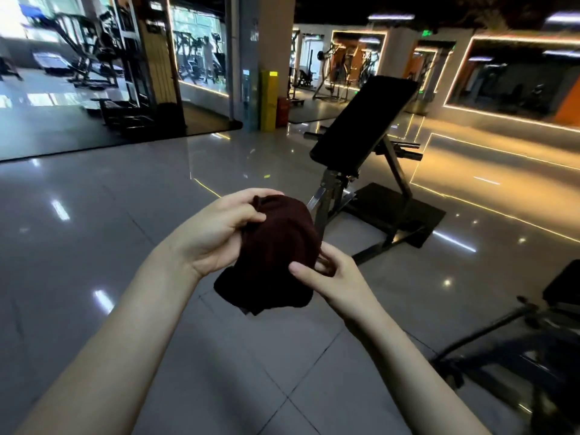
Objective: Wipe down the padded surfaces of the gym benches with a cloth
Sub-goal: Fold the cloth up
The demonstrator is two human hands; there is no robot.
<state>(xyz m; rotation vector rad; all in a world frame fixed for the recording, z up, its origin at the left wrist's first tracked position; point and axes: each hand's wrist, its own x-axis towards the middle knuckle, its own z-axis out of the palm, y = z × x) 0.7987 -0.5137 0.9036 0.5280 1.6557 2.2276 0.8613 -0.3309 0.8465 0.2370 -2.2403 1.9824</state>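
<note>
I hold the cloth (pixel 273 252) bunched in mid-air, left hand (pixel 216 237) gripping its top, right hand (pixel 332 279) pinching its lower edge, so I judge I am only readying it. Next I must walk to the bench (pixel 364 117) ahead, well apart, and press cloth to pad. A second bench (pixel 561 290) at right is blurred and cut off.

The cloth (pixel 276 249) is dark maroon, the bench pad (pixel 364 117) black, the floor (pixel 94 215) glossy grey.
</note>
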